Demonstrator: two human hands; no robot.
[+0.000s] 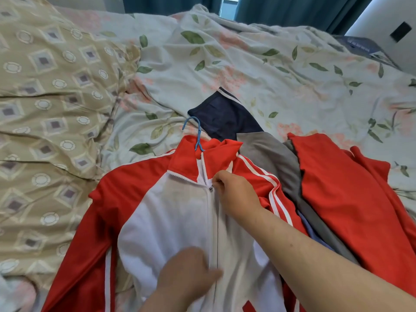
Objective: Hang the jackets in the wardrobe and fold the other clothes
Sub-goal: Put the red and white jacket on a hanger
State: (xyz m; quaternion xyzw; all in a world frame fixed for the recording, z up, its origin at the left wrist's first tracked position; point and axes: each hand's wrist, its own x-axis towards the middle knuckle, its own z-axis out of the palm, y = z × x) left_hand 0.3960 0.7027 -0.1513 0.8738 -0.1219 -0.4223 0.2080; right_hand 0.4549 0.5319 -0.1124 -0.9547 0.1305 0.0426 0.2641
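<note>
A red and white track jacket [171, 221] lies face up on the bed, its zip closed almost to the collar. A blue hanger hook [195, 134] sticks out of the collar. My right hand [234, 194] pinches the zip pull near the top of the chest. My left hand [189, 275] grips the white front fabric beside the zip lower down. To the right lie a grey garment [274, 158], a dark navy garment [225, 115] and a second red garment [346, 190], partly overlapping.
The floral duvet [247, 64] covers the bed behind the clothes. A beige patterned pillow [49, 97] fills the left side. Teal curtains [281, 7] hang at the back, and a white appliance [387, 23] stands at the far right.
</note>
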